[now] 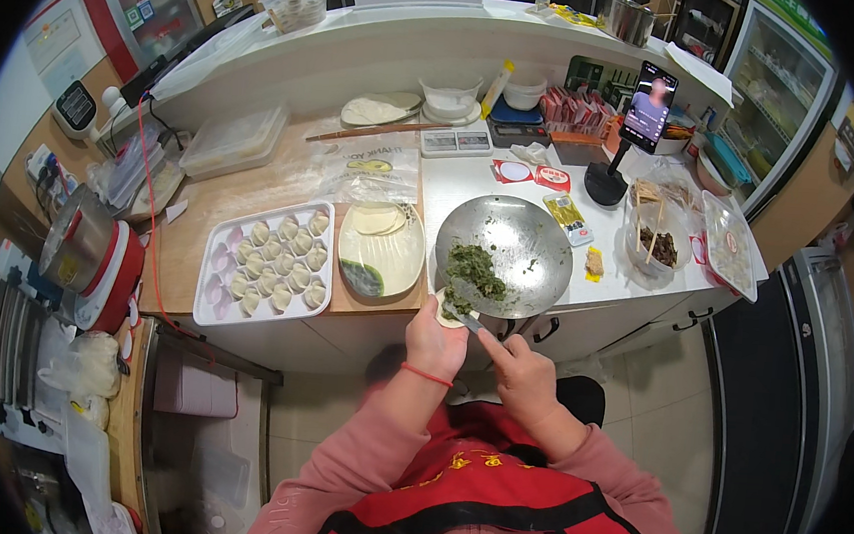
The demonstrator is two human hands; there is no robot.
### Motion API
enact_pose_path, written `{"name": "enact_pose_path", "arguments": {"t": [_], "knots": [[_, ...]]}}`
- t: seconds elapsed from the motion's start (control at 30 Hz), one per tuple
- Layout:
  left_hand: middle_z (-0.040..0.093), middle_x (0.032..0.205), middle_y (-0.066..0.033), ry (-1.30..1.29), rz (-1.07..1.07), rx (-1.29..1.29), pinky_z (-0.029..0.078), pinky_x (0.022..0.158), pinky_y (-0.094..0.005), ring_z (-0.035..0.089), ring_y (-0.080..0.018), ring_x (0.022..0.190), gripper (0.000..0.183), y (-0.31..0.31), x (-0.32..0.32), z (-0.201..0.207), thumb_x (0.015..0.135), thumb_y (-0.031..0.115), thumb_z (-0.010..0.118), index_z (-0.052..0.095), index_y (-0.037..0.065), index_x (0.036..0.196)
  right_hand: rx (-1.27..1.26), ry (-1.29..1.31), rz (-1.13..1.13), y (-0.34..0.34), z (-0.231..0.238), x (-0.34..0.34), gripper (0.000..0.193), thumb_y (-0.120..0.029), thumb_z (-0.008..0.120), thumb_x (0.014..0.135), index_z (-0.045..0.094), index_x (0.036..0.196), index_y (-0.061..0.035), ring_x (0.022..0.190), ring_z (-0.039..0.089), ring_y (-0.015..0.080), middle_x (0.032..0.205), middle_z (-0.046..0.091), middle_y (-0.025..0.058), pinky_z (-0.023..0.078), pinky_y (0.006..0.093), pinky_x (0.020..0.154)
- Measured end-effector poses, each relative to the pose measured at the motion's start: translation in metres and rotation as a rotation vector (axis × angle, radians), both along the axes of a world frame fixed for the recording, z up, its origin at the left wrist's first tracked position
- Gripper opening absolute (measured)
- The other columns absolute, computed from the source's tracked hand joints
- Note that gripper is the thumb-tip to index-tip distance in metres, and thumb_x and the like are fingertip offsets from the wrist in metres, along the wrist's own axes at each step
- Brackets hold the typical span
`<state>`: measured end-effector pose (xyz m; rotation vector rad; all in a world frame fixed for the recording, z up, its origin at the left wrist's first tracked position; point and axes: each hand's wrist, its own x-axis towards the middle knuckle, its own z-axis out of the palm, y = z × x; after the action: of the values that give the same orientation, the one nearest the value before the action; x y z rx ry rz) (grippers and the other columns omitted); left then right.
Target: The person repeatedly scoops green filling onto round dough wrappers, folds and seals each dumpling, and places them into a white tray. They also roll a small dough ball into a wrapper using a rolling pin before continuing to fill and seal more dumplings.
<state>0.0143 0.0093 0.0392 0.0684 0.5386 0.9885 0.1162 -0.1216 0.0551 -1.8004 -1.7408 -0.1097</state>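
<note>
In my left hand [434, 346], a round dumpling wrapper [444, 320] lies on the fingers near the counter edge, with green filling on it. My right hand [526, 380] grips a flat metal spatula [471, 322], whose tip touches the filling on the wrapper. Just beyond both hands, a wide steel bowl [542, 238] holds chopped green filling [477, 271] toward its left side. To its left, an oval plate [388, 257] carries a small stack of wrappers [379, 219]. Further left is a white compartment tray [211, 307] with rows of folded dumplings [282, 301].
A phone [649, 106] stands on a black holder behind the bowl. On the right are a tub of dark filling [661, 247] with chopsticks and a lidded box [729, 248]. A rolling pin [377, 132] lies at the back, and a red cord [149, 205] hangs at left.
</note>
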Motion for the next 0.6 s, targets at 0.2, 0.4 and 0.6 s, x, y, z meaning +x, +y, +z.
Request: {"name": "enact_pose_path", "arguments": {"t": [0.2, 0.4, 0.6], "knots": [[0.052, 0.136, -0.0186, 0.005, -0.027, 0.033, 0.039, 0.112, -0.0456, 0.051, -0.0320, 0.126, 0.043, 0.001, 0.000, 0.001, 0.107, 0.021, 0.025, 0.043, -0.005, 0.136, 0.068, 0.236, -0.032, 0.011, 0.026, 0.028, 0.032, -0.009, 0.062, 0.086, 0.070, 0.115, -0.0186, 0.068, 0.062, 0.0334, 0.079, 0.060, 0.0102, 0.050, 0.0424, 0.058], [0.052, 0.136, -0.0202, 0.006, -0.034, 0.021, 0.038, 0.113, -0.0465, 0.050, -0.0333, 0.127, 0.044, 0.003, -0.002, 0.004, 0.108, 0.022, 0.025, 0.042, -0.007, 0.136, -0.124, 0.211, -0.003, 0.048, 0.032, 0.038, 0.026, -0.015, 0.060, 0.090, 0.071, 0.112, -0.0212, 0.075, 0.064, 0.0339, 0.083, 0.063, 0.0095, 0.050, 0.0453, 0.065], [0.052, 0.137, -0.0201, -0.036, -0.023, -0.003, 0.037, 0.114, -0.0456, 0.050, -0.0329, 0.127, 0.044, 0.006, -0.003, -0.003, 0.108, 0.023, 0.024, 0.043, -0.006, 0.135, -0.028, 0.010, 0.051, 0.020, 0.019, 0.025, 0.030, -0.010, 0.061, 0.087, 0.070, 0.113, -0.0216, 0.067, 0.062, 0.0311, 0.079, 0.058, 0.0077, 0.050, 0.0416, 0.058]]}}
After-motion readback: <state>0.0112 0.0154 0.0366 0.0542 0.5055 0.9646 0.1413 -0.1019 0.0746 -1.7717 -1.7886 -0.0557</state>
